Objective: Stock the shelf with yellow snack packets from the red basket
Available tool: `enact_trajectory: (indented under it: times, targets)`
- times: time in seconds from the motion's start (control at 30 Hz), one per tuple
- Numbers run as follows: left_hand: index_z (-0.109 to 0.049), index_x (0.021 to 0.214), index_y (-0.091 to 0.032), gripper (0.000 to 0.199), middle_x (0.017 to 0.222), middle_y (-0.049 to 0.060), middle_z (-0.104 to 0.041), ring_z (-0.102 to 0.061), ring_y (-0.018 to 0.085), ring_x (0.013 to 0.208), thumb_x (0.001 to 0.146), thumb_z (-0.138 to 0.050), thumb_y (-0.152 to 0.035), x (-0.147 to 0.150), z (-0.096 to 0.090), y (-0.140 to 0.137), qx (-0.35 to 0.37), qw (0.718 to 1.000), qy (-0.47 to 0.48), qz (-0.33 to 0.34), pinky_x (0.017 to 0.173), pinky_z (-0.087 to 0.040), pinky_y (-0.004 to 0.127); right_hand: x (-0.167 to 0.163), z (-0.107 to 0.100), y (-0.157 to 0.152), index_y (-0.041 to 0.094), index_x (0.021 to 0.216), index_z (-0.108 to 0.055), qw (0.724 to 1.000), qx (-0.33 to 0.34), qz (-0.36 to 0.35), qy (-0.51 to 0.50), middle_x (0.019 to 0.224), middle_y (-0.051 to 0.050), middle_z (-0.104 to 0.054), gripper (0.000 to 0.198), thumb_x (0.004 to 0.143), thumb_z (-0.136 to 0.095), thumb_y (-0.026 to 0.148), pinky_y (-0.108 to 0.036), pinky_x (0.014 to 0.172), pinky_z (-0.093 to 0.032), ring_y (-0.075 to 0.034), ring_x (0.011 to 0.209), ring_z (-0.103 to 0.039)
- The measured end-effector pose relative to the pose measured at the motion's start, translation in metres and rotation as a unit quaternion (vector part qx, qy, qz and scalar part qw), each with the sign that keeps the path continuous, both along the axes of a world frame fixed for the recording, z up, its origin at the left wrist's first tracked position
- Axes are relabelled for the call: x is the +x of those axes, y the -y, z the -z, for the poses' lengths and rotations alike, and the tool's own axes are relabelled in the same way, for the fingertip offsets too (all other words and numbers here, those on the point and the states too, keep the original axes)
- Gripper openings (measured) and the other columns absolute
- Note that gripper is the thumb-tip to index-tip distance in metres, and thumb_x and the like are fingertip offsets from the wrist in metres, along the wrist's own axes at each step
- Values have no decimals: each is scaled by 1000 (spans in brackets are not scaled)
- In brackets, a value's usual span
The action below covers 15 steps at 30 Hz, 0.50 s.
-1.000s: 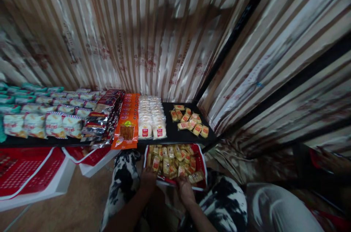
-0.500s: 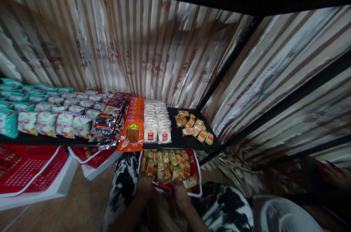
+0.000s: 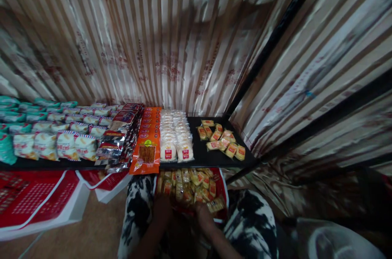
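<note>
A red basket (image 3: 221, 183) with a white rim stands between my knees, its far side under the edge of the black shelf (image 3: 200, 159). Many small yellow-wrapped snack packs (image 3: 186, 191) fill it. At the near left corner, my left hand (image 3: 163, 209) is closed on the basket's edge, its fingers in shadow. My right hand (image 3: 202, 213) grips the same near edge farther right, beside a loose gold pack (image 3: 215, 205). Above, on the shelf's right end, lies a scattered group of matching yellow packs (image 3: 225, 140).
Along the shelf sit white round cakes (image 3: 176, 138), an orange snack bag (image 3: 147, 144), dark red packets (image 3: 121, 132), white bread packs (image 3: 65, 144) and teal packs (image 3: 12, 116). More red baskets (image 3: 33, 198) stand below left. A pale bin (image 3: 337, 238) is at lower right.
The camera view has shifted slightly, so the shelf's right end appears lower and farther right. Both hands stay at the basket's near edge, and the packs keep their arrangement.
</note>
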<state>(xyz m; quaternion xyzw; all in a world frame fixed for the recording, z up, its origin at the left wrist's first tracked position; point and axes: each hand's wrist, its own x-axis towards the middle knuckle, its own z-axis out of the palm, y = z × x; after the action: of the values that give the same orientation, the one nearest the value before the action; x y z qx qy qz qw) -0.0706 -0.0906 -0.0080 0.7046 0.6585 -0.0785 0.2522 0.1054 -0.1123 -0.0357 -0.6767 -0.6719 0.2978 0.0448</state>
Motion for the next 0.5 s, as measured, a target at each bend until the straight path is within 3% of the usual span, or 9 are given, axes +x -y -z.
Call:
enact_trajectory:
  times: [0.17,0.3,0.5]
  targets:
    - [-65,108,-12,39,111,14,-66,-59,22,106,80,-38,-9,0,2,-2,0,1000,-2,-9,93,-39,32,3,-3,-8,14,75,-74,999,-27,-28,-19,86,-15,-73,22,65,-55,10,-29,75,-45,-25,82,-66]
    - [-65,105,-10,36,109,16,-66,-59,22,105,81,-38,-10,-1,3,-4,-2,1000,-18,-10,92,-40,32,5,-9,-16,21,77,-75,995,-43,-60,-73,89,-7,-74,30,63,-52,9,-26,77,-45,-22,86,-66]
    - [-66,101,-8,32,103,17,-66,-60,24,101,81,-41,-10,1,6,-8,-4,999,-40,4,87,-42,32,4,-15,-17,23,82,-76,993,-44,-60,-87,88,-6,-75,26,66,-56,19,-25,78,-45,-23,87,-67]
